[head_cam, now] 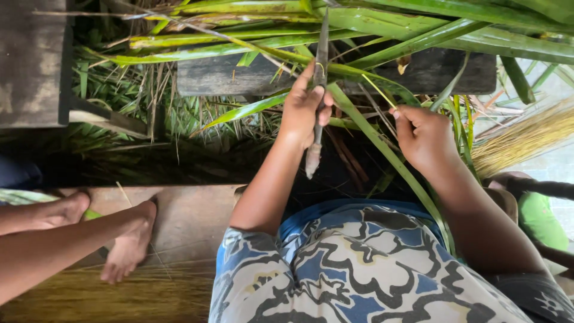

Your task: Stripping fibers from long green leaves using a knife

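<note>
Your left hand point(306, 107) is closing tightly around a knife point(317, 90), blade pointing away. Your right hand point(423, 136) is pinching a long green leaf point(382, 149) just beside it. The taut leaf could be slipping, likely swinging the blade toward your right fingers point(402, 119).

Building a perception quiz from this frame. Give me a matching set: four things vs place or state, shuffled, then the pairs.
Things:
1. left hand
2. right hand
3. bundle of tan straws
4. another person's feet

Places or states:
A. on the wooden board, lower left
B. gripping the upright knife
C. at the right edge of the view
D. pinching a long green leaf

Pairs: 1-B, 2-D, 3-C, 4-A
</note>
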